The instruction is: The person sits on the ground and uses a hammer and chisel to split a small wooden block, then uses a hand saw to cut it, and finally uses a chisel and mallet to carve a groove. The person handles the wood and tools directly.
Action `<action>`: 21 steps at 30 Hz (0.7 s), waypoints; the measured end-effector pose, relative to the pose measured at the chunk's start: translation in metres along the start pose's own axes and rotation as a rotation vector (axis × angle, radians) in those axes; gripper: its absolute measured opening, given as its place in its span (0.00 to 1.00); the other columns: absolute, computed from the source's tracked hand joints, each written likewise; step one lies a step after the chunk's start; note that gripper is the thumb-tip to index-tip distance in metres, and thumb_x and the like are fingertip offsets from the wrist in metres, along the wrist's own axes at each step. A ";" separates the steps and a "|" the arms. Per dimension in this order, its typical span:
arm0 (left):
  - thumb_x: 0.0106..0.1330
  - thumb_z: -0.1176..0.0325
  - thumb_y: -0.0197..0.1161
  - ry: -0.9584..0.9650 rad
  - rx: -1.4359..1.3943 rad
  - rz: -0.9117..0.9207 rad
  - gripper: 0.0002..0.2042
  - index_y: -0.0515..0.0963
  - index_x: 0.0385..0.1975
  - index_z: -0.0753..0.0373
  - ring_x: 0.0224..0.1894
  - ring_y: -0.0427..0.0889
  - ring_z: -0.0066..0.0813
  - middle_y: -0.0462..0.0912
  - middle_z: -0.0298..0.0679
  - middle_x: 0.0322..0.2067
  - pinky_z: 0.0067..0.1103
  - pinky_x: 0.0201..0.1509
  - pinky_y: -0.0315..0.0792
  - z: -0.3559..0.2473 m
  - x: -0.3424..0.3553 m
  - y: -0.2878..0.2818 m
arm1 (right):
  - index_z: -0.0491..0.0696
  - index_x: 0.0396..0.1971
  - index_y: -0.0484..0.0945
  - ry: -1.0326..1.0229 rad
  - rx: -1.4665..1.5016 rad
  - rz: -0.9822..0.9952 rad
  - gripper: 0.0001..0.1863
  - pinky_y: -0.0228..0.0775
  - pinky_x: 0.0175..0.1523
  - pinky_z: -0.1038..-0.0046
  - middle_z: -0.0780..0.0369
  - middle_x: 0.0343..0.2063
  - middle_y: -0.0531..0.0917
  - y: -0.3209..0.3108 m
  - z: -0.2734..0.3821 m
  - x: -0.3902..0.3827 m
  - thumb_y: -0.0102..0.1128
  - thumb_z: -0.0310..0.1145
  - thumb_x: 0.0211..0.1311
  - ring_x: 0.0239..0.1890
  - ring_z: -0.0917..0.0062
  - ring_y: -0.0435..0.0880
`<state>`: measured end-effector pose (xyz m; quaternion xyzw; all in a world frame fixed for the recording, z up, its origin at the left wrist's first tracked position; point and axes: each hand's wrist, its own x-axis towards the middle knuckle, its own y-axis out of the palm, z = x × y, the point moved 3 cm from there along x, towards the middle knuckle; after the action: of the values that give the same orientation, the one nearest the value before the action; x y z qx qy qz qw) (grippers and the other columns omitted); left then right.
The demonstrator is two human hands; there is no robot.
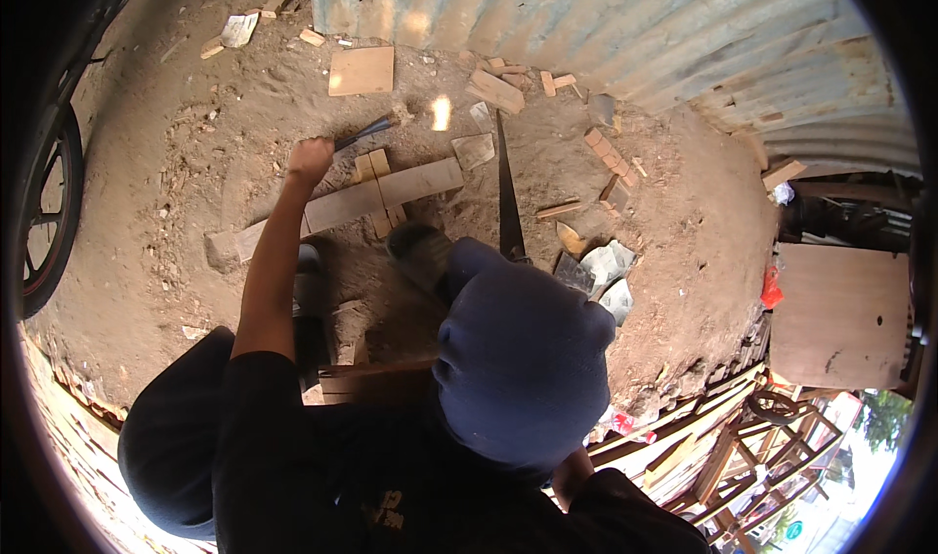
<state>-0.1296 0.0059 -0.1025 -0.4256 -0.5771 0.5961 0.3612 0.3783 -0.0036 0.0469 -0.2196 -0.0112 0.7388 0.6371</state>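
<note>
My left hand [311, 160] is closed around one end of a narrow dark tool [363, 132]. The tool points away to the right, widening toward its far end; its kind is unclear. Just below it a long grey-brown board [347, 205] lies across a short pale wood piece [375, 178] on the dirt. My feet are close to the board's near edge. To the right a handsaw [507, 197] lies with its blade pointing away from me. A little bare skin of my right arm [573, 474] shows beside my raised, blue-clad knee [528, 349]; the right hand is hidden.
Corrugated metal sheeting [586, 31] bounds the far side. A flat wood square [362, 71], offcuts [496, 92] and a row of small blocks [610, 153] lie on the dirt. A wheel [59, 212] stands at left; a plywood panel [840, 315] and timber frame [762, 447] at right.
</note>
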 end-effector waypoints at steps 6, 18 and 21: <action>0.59 0.64 0.56 -0.300 -0.143 0.074 0.11 0.79 0.34 0.64 0.39 0.83 0.49 0.83 0.53 0.34 0.37 0.43 0.78 0.054 -0.022 -0.013 | 0.44 0.27 0.72 -0.010 0.021 0.013 0.10 0.60 0.26 0.78 0.67 0.18 0.71 0.004 -0.001 -0.007 0.58 0.36 0.57 0.21 0.84 0.67; 0.69 0.47 0.44 -0.307 -0.423 -0.036 0.22 0.79 0.42 0.58 0.40 0.81 0.56 0.82 0.55 0.35 0.43 0.48 0.73 -0.037 -0.074 -0.050 | 0.44 0.27 0.73 -0.090 0.052 0.016 0.11 0.60 0.26 0.77 0.67 0.18 0.72 0.028 0.027 0.013 0.58 0.37 0.59 0.22 0.84 0.68; 0.70 0.44 0.38 -0.324 -0.316 0.048 0.25 0.78 0.46 0.56 0.40 0.81 0.56 0.82 0.55 0.36 0.45 0.54 0.67 -0.030 -0.096 0.004 | 0.44 0.27 0.73 -0.089 0.000 0.065 0.12 0.60 0.26 0.77 0.67 0.18 0.72 0.033 0.030 0.026 0.58 0.37 0.59 0.22 0.84 0.68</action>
<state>-0.0651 -0.0710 -0.0967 -0.3892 -0.7034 0.5674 0.1784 0.3352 0.0226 0.0561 -0.1869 -0.0324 0.7680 0.6117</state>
